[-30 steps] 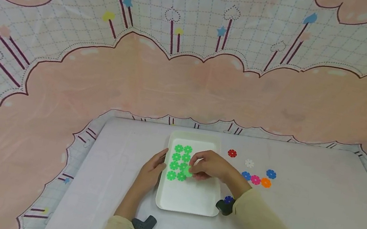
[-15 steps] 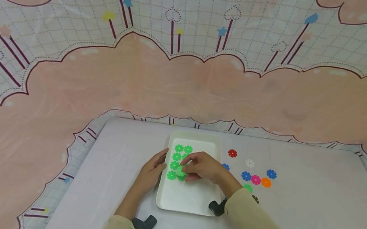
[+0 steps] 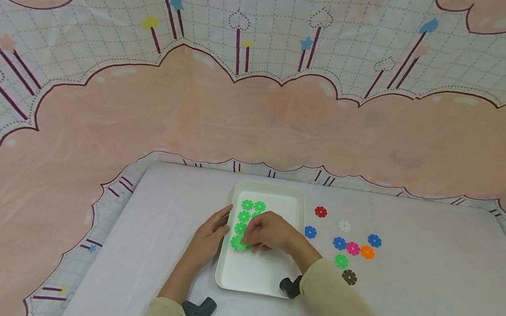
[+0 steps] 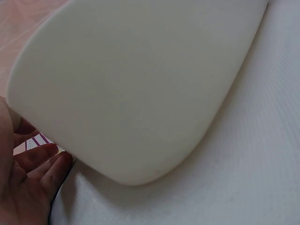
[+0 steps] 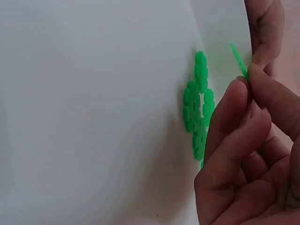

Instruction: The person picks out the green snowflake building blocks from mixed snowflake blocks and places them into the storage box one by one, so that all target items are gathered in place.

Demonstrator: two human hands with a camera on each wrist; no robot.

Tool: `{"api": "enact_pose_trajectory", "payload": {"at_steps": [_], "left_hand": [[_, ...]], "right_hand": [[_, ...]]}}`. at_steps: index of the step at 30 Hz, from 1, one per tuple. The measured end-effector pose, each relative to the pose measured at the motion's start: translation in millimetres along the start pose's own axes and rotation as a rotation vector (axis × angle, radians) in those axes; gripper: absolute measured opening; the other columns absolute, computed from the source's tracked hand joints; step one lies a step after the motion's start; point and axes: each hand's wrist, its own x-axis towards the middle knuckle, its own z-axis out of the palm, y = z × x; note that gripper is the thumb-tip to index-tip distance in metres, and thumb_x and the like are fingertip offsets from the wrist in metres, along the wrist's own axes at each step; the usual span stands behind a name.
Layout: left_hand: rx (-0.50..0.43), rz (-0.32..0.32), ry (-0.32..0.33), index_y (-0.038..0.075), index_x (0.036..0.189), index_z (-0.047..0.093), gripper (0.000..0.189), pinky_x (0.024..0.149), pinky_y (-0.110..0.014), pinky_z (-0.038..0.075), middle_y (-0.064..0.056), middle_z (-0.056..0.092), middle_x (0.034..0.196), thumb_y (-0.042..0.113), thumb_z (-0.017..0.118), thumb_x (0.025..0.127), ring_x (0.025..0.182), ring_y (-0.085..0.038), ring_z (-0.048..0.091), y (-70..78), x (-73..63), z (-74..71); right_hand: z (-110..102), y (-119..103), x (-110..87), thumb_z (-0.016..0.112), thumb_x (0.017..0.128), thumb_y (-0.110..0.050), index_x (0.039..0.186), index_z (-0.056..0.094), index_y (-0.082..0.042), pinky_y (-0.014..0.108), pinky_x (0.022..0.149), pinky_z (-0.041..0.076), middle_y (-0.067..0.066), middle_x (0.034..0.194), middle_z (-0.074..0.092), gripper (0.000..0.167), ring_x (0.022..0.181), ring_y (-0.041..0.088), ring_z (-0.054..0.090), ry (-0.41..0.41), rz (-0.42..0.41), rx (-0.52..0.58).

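In the head view a white tray [image 3: 258, 274] lies on the table, with green snowflake-shaped building discs [image 3: 244, 216] in rows along its left part. My left hand [image 3: 209, 234] grips the tray's left rim; the left wrist view shows the fingers [image 4: 44, 161] bent at the tray's edge. Over the lower green rows is my right hand [image 3: 272, 232], which covers some of them. Between thumb and fingertips it pinches one green disc [image 5: 238, 60], seen edge-on above the others in the right wrist view.
Right of the tray lie loose discs: red [image 3: 321, 212], white [image 3: 345, 226], several blue [image 3: 374, 240], pink [image 3: 353, 248], orange [image 3: 367, 252], green [image 3: 341, 261] and dark brown [image 3: 349, 277]. A patterned cloth [image 3: 259, 119] hangs behind the white-covered table [image 3: 435, 303].
With the pinched green disc, my right hand has moved left over the tray toward the lower left rows. Its arm has uncovered blue, green and brown discs. The left hand stays put.
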Motion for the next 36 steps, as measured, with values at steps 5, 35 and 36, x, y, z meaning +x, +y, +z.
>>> {"api": "enact_pose_trajectory", "payload": {"at_steps": [5, 35, 36], "left_hand": [[0.004, 0.000, -0.001, 0.029, 0.154, 0.046, 0.051, 0.117, -0.053, 0.041, -0.005, 0.051, 0.156, 0.019, 0.050, 0.105, 0.145, -0.029, 0.048, -0.2, 0.0, -0.1], [0.018, 0.003, 0.002, 0.029, 0.154, 0.046, 0.050, 0.118, -0.053, 0.040, -0.003, 0.051, 0.156, 0.018, 0.051, 0.105, 0.144, -0.029, 0.048, -1.4, 0.7, -1.2], [0.017, 0.002, 0.002, 0.030, 0.154, 0.046, 0.050, 0.118, -0.053, 0.040, -0.003, 0.051, 0.156, 0.018, 0.051, 0.105, 0.144, -0.029, 0.048, -1.6, 0.6, -1.3]], "right_hand": [[5, -2, 2.5, 0.086, 0.081, -0.017, 0.079, 0.075, -0.013, 0.021, 0.054, 0.047, 0.000, 0.069, 0.070, 0.011, 0.060, 0.013, 0.063, 0.036, 0.008, -0.094], [21, -5, 15.7, 0.087, 0.079, -0.021, 0.070, 0.074, -0.016, 0.020, 0.056, 0.045, -0.003, 0.059, 0.067, 0.017, 0.053, 0.010, 0.063, 0.051, 0.035, -0.328], [21, -5, 15.8, 0.087, 0.079, -0.020, 0.070, 0.074, -0.016, 0.020, 0.055, 0.045, -0.003, 0.058, 0.068, 0.017, 0.053, 0.010, 0.063, 0.050, 0.034, -0.327]]}}
